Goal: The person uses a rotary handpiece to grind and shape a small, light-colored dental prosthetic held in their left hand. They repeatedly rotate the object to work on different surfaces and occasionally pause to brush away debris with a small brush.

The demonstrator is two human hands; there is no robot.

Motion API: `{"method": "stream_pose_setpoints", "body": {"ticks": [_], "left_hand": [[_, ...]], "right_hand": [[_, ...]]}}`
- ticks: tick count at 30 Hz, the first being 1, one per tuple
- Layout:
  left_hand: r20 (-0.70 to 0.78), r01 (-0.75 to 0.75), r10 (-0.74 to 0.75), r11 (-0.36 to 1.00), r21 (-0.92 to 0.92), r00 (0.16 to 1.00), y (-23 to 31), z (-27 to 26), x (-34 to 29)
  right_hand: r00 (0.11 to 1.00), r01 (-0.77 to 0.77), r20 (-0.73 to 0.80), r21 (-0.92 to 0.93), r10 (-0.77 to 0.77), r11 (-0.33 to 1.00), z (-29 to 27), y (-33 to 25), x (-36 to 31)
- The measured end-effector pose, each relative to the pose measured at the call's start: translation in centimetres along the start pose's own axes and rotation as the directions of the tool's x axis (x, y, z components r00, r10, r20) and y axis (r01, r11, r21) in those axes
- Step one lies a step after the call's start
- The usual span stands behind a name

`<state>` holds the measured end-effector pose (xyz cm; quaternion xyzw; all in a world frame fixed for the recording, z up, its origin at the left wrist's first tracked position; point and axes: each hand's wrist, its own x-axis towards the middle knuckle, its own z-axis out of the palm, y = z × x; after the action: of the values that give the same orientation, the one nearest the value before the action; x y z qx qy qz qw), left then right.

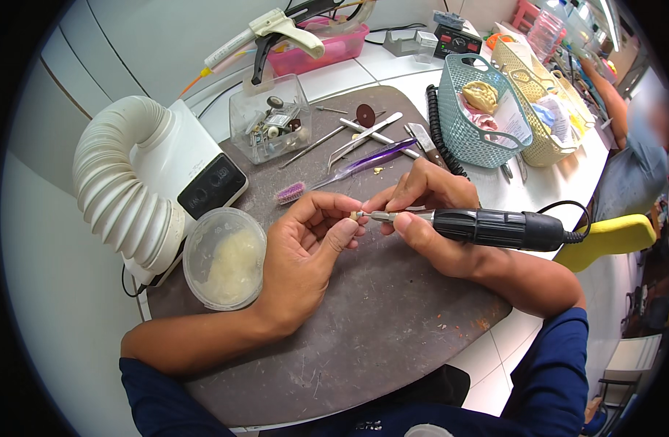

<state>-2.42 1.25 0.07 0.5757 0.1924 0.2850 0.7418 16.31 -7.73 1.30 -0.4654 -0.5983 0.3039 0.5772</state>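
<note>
My right hand [438, 188] grips a black and silver rotary handpiece [494, 229], much like a pen, its cord trailing off to the right. Between the thumb and fingertips of my left hand [299, 247] is a small cream-coloured piece [354, 215]; its exact kind is too small to make out. The handpiece's tip meets or nearly meets that piece, and the fingers of both hands come close together there. Just left of my left hand stands a clear round tub [190, 271] with pale yellowish material inside. A purple toothbrush [363, 162] lies beyond my hands.
Tweezers [367, 135], a dark cutting disc [365, 115] and a knife [426, 143] lie on the brown board [392, 335]. Behind are a clear box [239, 120] of small tools and a blue basket [462, 76]. A white ribbed hose [116, 167] stands left; another person [636, 175] sits right.
</note>
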Motion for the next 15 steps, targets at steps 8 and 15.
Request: {"method": "stream_pose_setpoints", "body": {"ticks": [8,15], "left_hand": [[-0.009,0.000,0.001,1.000,0.009,1.000,-0.08,0.00,0.02],[-0.006,0.001,-0.001,1.000,0.018,1.000,0.01,-0.01,-0.02]], "right_hand": [[0.999,-0.017,0.042,-0.075,0.020,0.997,-0.05,-0.08,0.01],[1.000,-0.019,0.015,-0.036,0.019,0.999,0.06,-0.11,0.10]]}}
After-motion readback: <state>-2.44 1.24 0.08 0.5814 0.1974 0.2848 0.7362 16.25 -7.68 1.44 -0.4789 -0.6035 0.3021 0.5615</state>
